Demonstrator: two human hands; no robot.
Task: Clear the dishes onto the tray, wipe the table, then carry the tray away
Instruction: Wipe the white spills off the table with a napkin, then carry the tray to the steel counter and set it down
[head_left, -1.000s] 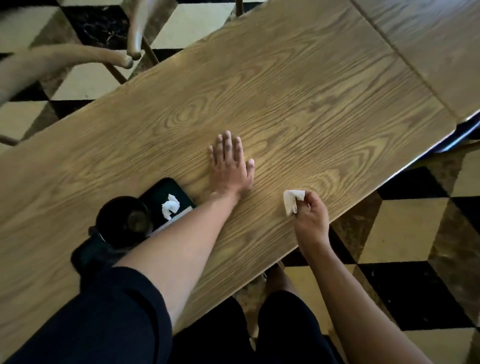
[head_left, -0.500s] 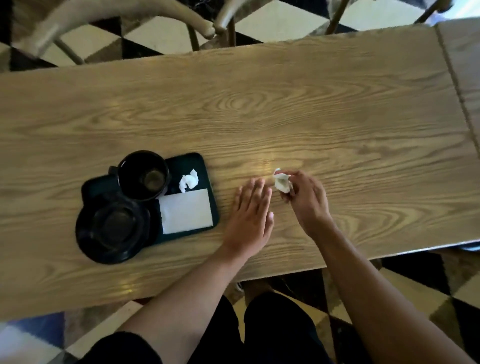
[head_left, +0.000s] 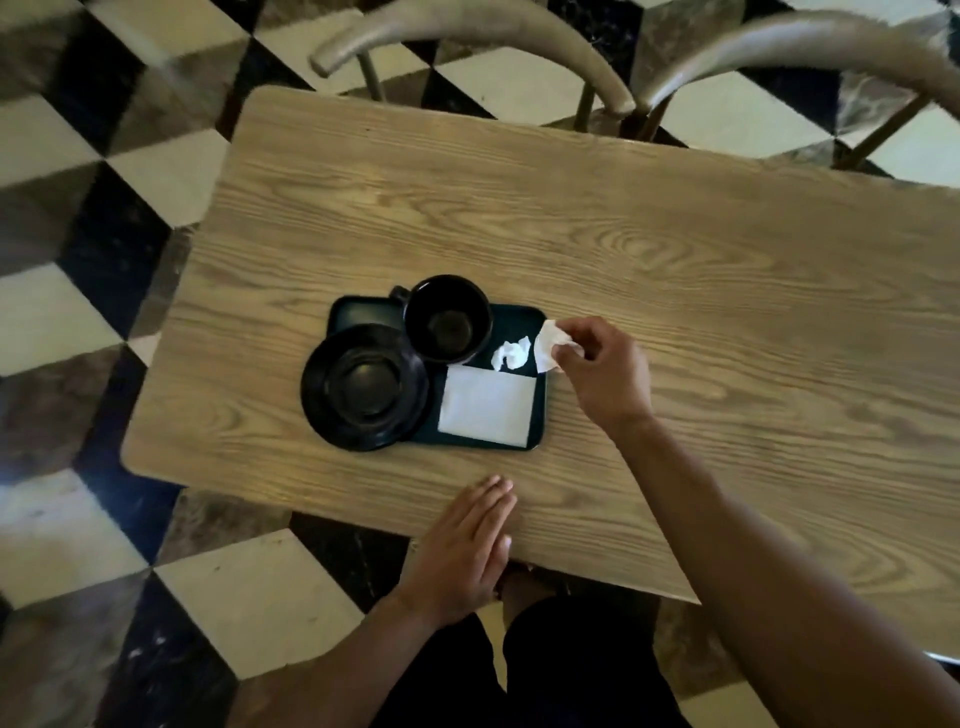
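Observation:
A dark green tray (head_left: 540, 415) lies on the wooden table (head_left: 675, 270). It carries a black cup (head_left: 448, 318), a black saucer (head_left: 363, 387) that overhangs its left edge, a flat white napkin (head_left: 487, 405) and a crumpled white tissue (head_left: 511, 353). My right hand (head_left: 602, 369) pinches another white tissue (head_left: 548, 345) just over the tray's right rim. My left hand (head_left: 462, 551) rests flat on the table's near edge, fingers together, holding nothing.
Two curved chair backs (head_left: 467, 31) (head_left: 789, 47) stand at the table's far side. The floor (head_left: 67, 312) is black, white and brown checkered tile. The table's left end (head_left: 156, 415) is close to the tray. My dark-clothed legs (head_left: 545, 670) are below the near edge.
My right hand has carried the tissue left from the table's middle to the tray's rim. My left hand has slid back to the near edge. The view has shifted left.

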